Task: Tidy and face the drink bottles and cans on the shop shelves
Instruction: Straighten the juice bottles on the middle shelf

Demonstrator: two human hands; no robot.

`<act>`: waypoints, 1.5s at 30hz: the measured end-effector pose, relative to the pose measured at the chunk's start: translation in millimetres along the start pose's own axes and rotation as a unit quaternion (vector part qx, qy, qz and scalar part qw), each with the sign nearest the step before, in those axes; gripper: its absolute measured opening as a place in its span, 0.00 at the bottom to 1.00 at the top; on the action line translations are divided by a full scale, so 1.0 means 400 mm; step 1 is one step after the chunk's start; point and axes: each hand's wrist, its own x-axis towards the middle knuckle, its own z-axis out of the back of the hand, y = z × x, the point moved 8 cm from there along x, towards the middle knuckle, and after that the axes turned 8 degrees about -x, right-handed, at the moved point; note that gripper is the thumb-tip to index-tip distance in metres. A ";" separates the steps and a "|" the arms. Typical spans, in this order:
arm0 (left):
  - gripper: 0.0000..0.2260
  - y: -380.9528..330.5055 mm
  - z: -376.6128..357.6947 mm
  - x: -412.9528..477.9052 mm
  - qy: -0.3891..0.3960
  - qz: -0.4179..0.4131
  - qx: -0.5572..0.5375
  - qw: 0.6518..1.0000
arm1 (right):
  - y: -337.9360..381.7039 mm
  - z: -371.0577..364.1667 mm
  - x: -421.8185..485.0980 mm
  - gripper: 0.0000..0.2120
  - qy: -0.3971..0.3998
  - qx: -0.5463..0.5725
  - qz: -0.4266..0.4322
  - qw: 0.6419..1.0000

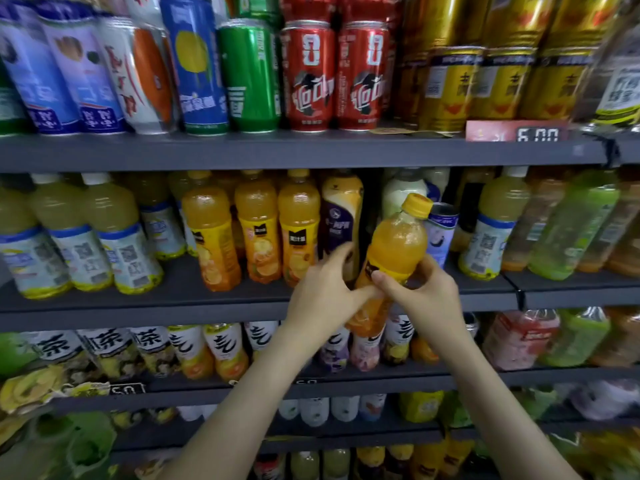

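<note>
1. Head view: orange juice bottle (394, 244) tilts in front of the middle shelf (207, 306), beside the purple bottle (341, 216).
2. Right hand (426, 292) grips its middle.
3. Left hand (322, 296) holds its lower part, thumb across the label.

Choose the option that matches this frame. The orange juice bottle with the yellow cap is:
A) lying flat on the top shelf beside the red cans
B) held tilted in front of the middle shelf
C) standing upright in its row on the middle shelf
B: the orange juice bottle with the yellow cap leans cap-up to the right, clear of the shelf, with the right hand and left hand gripping its lower part.
</note>
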 end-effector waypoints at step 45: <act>0.32 0.057 0.197 -0.201 -0.184 0.065 -0.056 0.979 | 0.019 -0.202 0.157 0.29 0.072 -0.100 0.023 0.992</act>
